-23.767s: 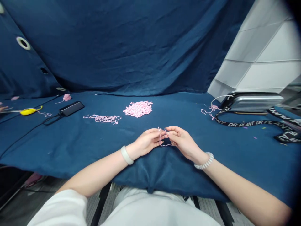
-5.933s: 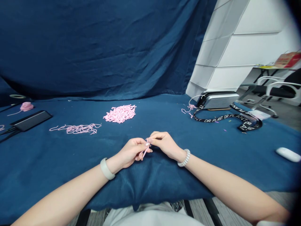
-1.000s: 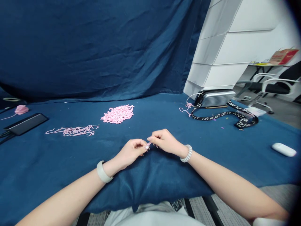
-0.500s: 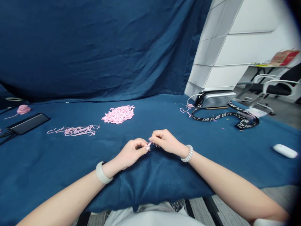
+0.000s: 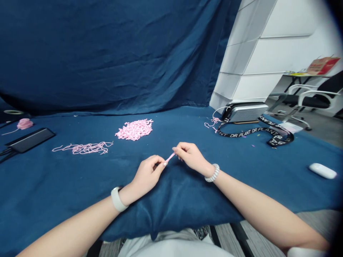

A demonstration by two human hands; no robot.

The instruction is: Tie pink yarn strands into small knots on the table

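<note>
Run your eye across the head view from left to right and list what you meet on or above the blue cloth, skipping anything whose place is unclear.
Pink yarn bundle, loose pink strands, pile of small pink pieces, held pink strand, right hand, black lettered strap, white oval case.

The bare left hand (image 5: pixel 149 175), a pale wide band (image 5: pixel 118 199) around its wrist, pinches with thumb and index finger. The bare right hand (image 5: pixel 192 157), a pale coiled bracelet (image 5: pixel 212 173) around its wrist, pinches just beside it, slightly higher. Both forearms angle inward, fingertips facing each other, apart.
</note>
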